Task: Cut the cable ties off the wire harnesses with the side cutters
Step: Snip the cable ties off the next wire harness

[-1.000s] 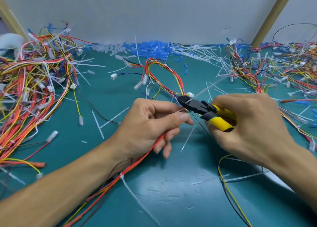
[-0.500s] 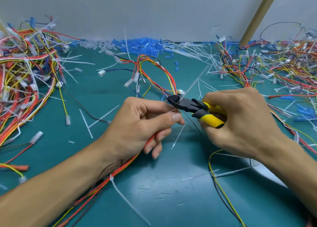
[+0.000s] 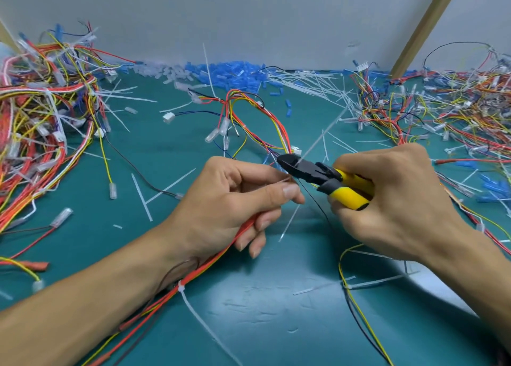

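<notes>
My left hand pinches a red, orange and yellow wire harness between thumb and fingers at the centre of the mat. The harness runs down past my left wrist, where a white cable tie wraps it with a long tail. My right hand grips the yellow-handled side cutters. Their black jaws sit at the harness just beyond my left fingertips, against a thin white cable tie tail that sticks up to the right. The harness loops on toward the back.
Big tangles of harnesses lie at the left and right on the teal mat. Cut white ties and blue sleeves are heaped along the grey back wall. Loose yellow and black wires trail under my right forearm.
Both hands keep the same grips on the harness and the cutters. The view has shifted slightly; the cutter jaws stay at the tie beside my left fingertips.
</notes>
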Demonstrator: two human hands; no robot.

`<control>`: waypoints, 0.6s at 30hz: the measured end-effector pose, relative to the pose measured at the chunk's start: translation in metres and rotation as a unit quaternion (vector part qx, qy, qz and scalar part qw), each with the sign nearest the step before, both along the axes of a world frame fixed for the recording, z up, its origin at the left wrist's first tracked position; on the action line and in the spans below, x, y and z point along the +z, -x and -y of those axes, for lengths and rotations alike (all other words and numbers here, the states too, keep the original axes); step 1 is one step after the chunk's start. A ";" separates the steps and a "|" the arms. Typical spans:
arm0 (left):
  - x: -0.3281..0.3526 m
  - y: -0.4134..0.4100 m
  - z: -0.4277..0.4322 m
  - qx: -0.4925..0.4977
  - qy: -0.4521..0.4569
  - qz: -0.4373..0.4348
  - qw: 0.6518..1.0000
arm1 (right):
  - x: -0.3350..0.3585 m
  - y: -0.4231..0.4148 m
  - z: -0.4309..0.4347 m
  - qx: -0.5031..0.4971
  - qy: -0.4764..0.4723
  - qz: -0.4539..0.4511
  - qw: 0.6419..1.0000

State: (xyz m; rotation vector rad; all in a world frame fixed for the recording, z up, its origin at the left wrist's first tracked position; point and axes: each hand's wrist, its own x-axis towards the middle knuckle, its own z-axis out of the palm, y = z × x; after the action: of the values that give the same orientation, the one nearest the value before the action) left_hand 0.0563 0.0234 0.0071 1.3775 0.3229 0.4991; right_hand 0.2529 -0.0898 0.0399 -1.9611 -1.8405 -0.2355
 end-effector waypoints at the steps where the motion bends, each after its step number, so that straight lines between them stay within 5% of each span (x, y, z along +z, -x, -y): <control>1: 0.000 0.000 0.000 -0.003 0.005 0.003 1.000 | 0.000 0.001 0.000 0.002 -0.003 0.000 1.000; 18: 0.004 0.002 -0.002 -0.016 0.043 0.005 0.999 | -0.009 0.002 -0.001 0.028 -0.006 -0.023 0.999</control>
State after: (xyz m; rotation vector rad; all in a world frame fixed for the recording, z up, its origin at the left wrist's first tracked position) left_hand 0.0539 0.0252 0.0111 1.2948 0.3101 0.4616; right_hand 0.2508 -0.0892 0.0308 -1.8877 -1.8579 -0.1831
